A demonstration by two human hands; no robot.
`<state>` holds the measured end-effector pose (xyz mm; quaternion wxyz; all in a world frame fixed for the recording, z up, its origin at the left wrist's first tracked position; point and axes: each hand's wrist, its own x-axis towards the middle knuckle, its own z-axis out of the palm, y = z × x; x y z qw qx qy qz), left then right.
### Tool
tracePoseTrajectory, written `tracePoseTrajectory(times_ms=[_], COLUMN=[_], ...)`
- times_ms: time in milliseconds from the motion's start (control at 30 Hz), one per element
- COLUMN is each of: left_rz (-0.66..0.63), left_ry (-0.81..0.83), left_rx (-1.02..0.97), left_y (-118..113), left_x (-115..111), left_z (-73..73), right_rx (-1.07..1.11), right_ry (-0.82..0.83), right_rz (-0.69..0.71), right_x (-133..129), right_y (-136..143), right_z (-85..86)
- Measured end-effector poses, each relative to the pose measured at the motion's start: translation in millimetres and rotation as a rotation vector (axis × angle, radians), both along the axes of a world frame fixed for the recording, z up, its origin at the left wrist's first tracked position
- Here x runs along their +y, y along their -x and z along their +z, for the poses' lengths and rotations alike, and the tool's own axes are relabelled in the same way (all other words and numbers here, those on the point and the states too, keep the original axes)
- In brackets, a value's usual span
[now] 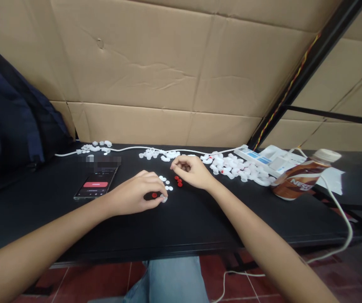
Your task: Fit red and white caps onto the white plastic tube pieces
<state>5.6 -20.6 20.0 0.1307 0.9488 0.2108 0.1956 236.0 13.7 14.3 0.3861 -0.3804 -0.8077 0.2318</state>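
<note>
We are pinching a small translucent piece (164,199) between the thumb and fingertips of our left hand (138,191), so the tips are meeting narrowly around it just over the black table (181,229). A red cap (154,195) is showing through the gap between that thumb and the fingers. Just beyond the pinch, several white discs (167,182) are lying loosely together, and to their right a few red pieces (179,182) are clustering beside our right hand (193,171). We are curling the fingers of that hand inward, but we cannot tell whether they are holding anything. To the right of both grips, a big heap of white pieces (236,166) is spreading toward a brown bottle (300,176), with printed papers (270,158) lying behind. Farther beyond the hands, a smaller row of pale pieces (155,155) is lying along a white cable (127,148). Left of the pinching grip, a phone (95,183) is lying near the left wrist, and a dark backpack (19,109) is standing well apart from our hands, at the far left.
</note>
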Motion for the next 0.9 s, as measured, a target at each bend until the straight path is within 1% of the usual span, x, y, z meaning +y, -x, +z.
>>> tracePoseTrajectory(times_ms=[200, 267, 433, 633, 767, 900], left_rz=[0.007, 0.017, 0.008, -0.013, 0.013, 0.05], left_ry=[-0.002, -0.011, -0.001, 0.014, 0.018, 0.007], left_rx=[0.025, 0.022, 0.063, 0.085, 0.062, 0.048], left_y=[1, 1, 1, -1, 0, 0], left_x=[0, 0, -1, 1, 0, -1], left_z=[0.1, 0.7, 0.2, -2.8, -2.7, -3.1], right_rx=[-0.037, -0.098, -0.303, -0.38, -0.443, -0.574], right_ry=[-0.018, -0.053, -0.211, -0.255, -0.287, -0.292], right_rz=[-0.032, -0.089, -0.287, -0.355, -0.434, -0.499], right_x=[-2, -3, -5, -3, 3, 14], right_y=[0, -1, -5, -8, -18, -35], right_z=[2.0, 3.8, 7.8, 8.2, 9.4, 6.8])
